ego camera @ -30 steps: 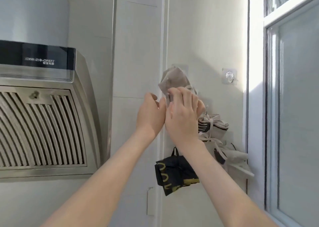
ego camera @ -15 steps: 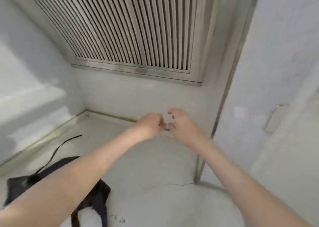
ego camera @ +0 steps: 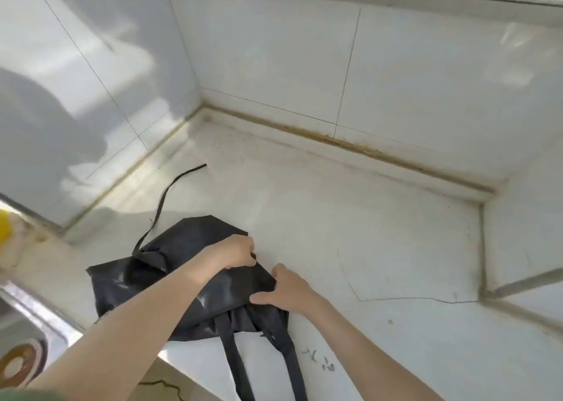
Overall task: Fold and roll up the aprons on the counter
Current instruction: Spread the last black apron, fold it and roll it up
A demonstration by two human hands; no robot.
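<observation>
A crumpled black apron (ego camera: 128,281) lies on the white counter (ego camera: 350,233), near its front edge. One thin tie (ego camera: 170,193) trails away toward the back left corner, and two wider straps (ego camera: 234,358) hang over the front edge. My left hand (ego camera: 237,252) pinches the apron's far right edge. My right hand (ego camera: 286,288) grips the fabric at its right corner, fingers curled on the cloth. Both forearms reach in from the bottom of the view.
Tiled walls (ego camera: 274,59) close the counter at the back and left. A raised ledge (ego camera: 518,248) borders it on the right. A steel sink (ego camera: 21,336) lies at the lower left, with a yellow object (ego camera: 4,225) beyond it.
My view dropped from the wall hooks, past the range hood, down to the counter. Both hands came down from the hanging bundle and took hold of the black apron.
</observation>
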